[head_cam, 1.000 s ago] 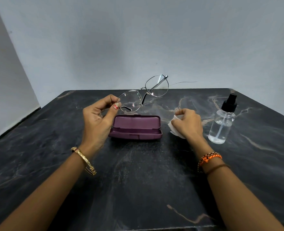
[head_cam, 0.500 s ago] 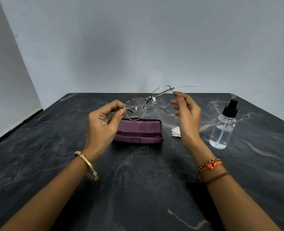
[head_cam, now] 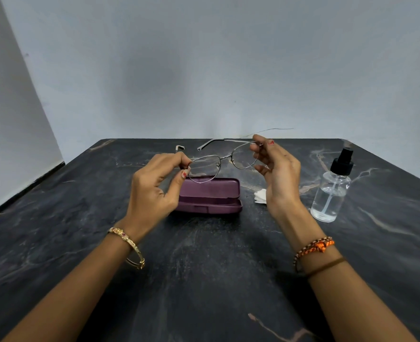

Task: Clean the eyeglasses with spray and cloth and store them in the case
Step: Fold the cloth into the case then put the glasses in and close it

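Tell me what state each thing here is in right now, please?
Eyeglasses: held in the air above the case, temples unfolded.
Case: open, empty, on the table.
Cloth: crumpled, lying on the table, untouched.
Spray bottle: upright, capped, partly full.
Left hand: pinching the left rim.
Right hand: pinching the right rim.

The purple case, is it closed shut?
No, the purple case lies open on the table, its lid tipped up behind the eyeglasses.
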A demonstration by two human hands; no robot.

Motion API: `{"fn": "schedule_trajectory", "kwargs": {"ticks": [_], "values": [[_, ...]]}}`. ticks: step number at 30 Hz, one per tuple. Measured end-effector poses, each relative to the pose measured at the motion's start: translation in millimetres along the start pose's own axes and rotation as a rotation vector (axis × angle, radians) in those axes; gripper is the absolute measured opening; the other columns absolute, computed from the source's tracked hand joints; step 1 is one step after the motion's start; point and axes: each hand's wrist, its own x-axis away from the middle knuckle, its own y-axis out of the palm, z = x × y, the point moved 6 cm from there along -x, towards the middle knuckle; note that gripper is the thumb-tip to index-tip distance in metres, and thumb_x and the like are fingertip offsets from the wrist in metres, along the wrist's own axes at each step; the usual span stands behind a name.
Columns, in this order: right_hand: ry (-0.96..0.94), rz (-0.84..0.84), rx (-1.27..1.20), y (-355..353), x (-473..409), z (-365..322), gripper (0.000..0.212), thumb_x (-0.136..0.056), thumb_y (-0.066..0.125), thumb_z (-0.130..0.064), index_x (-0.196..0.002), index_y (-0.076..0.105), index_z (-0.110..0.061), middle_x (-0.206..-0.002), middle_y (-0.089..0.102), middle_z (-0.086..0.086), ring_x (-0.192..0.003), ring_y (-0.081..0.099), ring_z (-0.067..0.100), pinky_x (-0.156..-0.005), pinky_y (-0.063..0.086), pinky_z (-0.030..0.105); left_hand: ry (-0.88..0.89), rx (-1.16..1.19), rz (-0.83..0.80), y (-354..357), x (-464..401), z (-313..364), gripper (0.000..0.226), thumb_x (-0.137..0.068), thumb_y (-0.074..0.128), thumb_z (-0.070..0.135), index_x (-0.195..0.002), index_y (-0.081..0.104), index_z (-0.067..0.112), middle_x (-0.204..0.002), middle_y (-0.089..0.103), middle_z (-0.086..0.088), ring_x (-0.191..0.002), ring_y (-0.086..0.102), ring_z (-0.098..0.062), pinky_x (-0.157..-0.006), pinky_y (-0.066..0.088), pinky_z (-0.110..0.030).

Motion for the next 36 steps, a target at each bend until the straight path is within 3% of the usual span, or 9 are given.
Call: {"fn": "schedule_trajectory", "kwargs": {"ticks": [5,8,14,16,20,22,25,28,36], "values": [[0.134,-0.055,-0.135,4,1,11,0.026,-0.095,0.043,-0.021,-0.086,0.067,-0.023,-0.072,0.067,-0.012,-0.072,0.055,0.003,-0.064,0.040,0.019,0.095,-0.114,0.014,-1,-1,4,0.014,-0.075,0.059,-0.008,-0.088,0.064,-0.007,-0.083,0.065,-0.017,-0.084,0.055,-0.016,-0.079,0.046,-0.016],[0.229,-0.068,-0.198,6,3,19,0.027,-0.095,0.042,-0.021,-0.084,0.067,-0.022,-0.070,0.069,-0.013,-0.073,0.054,0.005,-0.064,0.041,0.019,0.097,-0.129,0.016,-3,-2,2,0.015,-0.074,0.059,-0.009,-0.089,0.064,-0.006,-0.084,0.066,-0.017,-0.085,0.055,-0.016,-0.079,0.046,-0.017],[0.246,-0.090,-0.190,7,1,23,0.025,-0.093,0.045,-0.021,-0.082,0.067,-0.022,-0.064,0.070,-0.013,-0.067,0.057,0.003,-0.061,0.044,0.018,0.023,-0.013,0.044,-6,-2,-7,0.019,-0.077,0.057,-0.004,-0.095,0.063,-0.003,-0.091,0.061,-0.006,-0.086,0.060,-0.019,-0.081,0.051,-0.023],[0.245,-0.093,-0.177,7,1,25,0.024,-0.093,0.046,-0.021,-0.083,0.067,-0.022,-0.065,0.071,-0.013,-0.067,0.057,0.002,-0.059,0.044,0.017,-0.034,0.089,0.068,-7,-1,-11,0.023,-0.078,0.057,-0.003,-0.100,0.062,0.000,-0.091,0.061,-0.005,-0.085,0.062,-0.019,-0.081,0.053,-0.023],[0.240,-0.112,-0.162,8,3,29,0.022,-0.092,0.047,-0.021,-0.084,0.067,-0.023,-0.068,0.071,-0.014,-0.065,0.059,-0.001,-0.056,0.045,0.014,-0.199,0.374,0.148,-5,-2,-20,0.030,-0.079,0.054,-0.012,-0.104,0.056,0.003,-0.089,0.062,-0.002,-0.087,0.061,-0.001,-0.082,0.049,-0.015],[0.240,-0.125,-0.158,10,3,30,0.022,-0.092,0.047,-0.021,-0.084,0.067,-0.024,-0.069,0.072,-0.014,-0.064,0.060,-0.002,-0.056,0.045,0.014,-0.300,0.515,0.204,-4,0,-27,0.029,-0.078,0.053,-0.014,-0.096,0.063,0.005,-0.083,0.068,0.007,-0.087,0.062,-0.003,-0.080,0.049,-0.015],[0.237,-0.143,-0.136,13,5,31,0.022,-0.092,0.047,-0.020,-0.083,0.066,-0.024,-0.067,0.072,-0.015,-0.061,0.060,-0.005,-0.057,0.044,0.014,-0.463,0.763,0.268,0,4,-38,0.031,-0.077,0.055,-0.011,-0.080,0.071,0.016,-0.078,0.072,0.008,-0.086,0.065,-0.010,-0.081,0.053,-0.022],[0.233,-0.148,-0.110,15,7,32,0.022,-0.093,0.046,-0.019,-0.083,0.065,-0.025,-0.066,0.071,-0.017,-0.060,0.060,-0.007,-0.060,0.042,0.016,-0.515,0.944,0.279,5,5,-39,0.026,-0.072,0.053,-0.006,-0.078,0.070,0.013,-0.075,0.072,0.003,-0.084,0.066,-0.013,-0.084,0.054,-0.027],[0.231,-0.112,-0.073,14,8,35,0.021,-0.092,0.047,-0.021,-0.082,0.065,-0.026,-0.066,0.071,-0.020,-0.077,0.061,-0.005,-0.073,0.041,0.023,-0.705,1.224,0.247,20,9,-45,0.028,-0.070,0.048,-0.002,-0.073,0.070,0.016,-0.069,0.070,0.005,-0.077,0.068,-0.011,-0.070,0.056,-0.023]]}}
